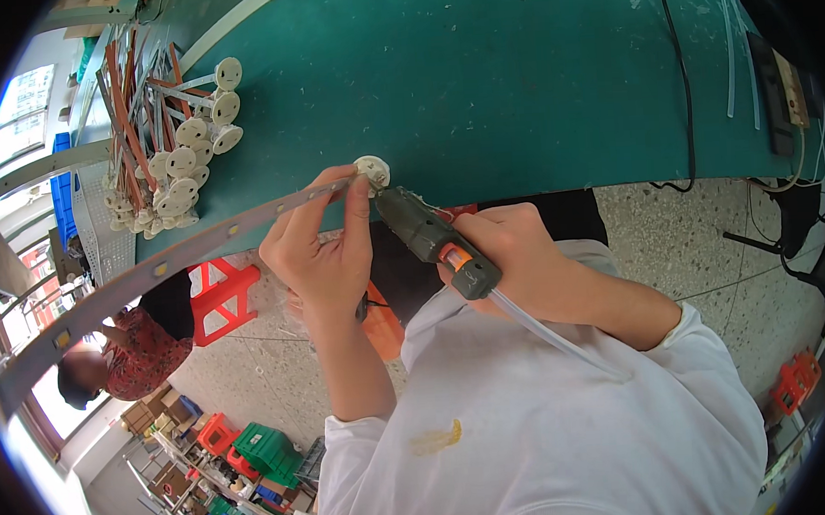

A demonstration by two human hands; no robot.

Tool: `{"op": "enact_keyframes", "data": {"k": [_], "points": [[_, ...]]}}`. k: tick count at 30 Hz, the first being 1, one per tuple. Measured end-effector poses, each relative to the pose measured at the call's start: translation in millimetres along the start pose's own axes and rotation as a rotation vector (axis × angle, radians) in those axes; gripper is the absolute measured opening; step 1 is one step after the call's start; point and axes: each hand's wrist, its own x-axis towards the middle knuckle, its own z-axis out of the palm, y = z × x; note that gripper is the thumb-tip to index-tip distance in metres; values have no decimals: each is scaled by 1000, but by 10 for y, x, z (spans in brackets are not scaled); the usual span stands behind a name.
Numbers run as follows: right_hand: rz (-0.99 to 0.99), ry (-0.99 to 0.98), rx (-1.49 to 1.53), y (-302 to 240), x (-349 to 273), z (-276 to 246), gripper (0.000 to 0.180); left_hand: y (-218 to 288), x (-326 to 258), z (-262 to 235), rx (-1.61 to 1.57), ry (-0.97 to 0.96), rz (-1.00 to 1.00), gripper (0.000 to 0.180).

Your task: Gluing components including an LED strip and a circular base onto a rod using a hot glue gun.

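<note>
My left hand [323,239] pinches the end of a long LED strip [234,230] between thumb and fingers. Pale LEDs dot the strip, which runs off toward the lower left. At its pinched end is a small white round cap [371,170], by the green tabletop's near edge. A dark green hot glue gun [425,229] is in my right hand [510,248], its fingers wrapped round the handle. The gun's nozzle points up-left and meets the strip's end beside the cap; whether it touches is too small to tell. A long translucent glue stick [547,334] trails from the gun's back.
On the left of the green table [478,77] lies a heap of strips with white round caps [179,162]. A black cable [681,76] and clear glue sticks [730,50] lie right. Another person [142,351] is at left, near a red stool [223,300].
</note>
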Motion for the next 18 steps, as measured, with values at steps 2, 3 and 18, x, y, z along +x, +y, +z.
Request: {"op": "enact_keyframes", "data": {"k": [2, 3, 18], "points": [[0, 1, -1, -2, -6, -14, 18, 2, 11, 9, -19, 7, -13, 8], [2, -1, -1, 2, -7, -17, 18, 2, 25, 7, -2, 8, 6, 7], [-15, 17, 31, 48, 13, -47, 19, -59, 29, -33, -294, -118, -238, 11]]}}
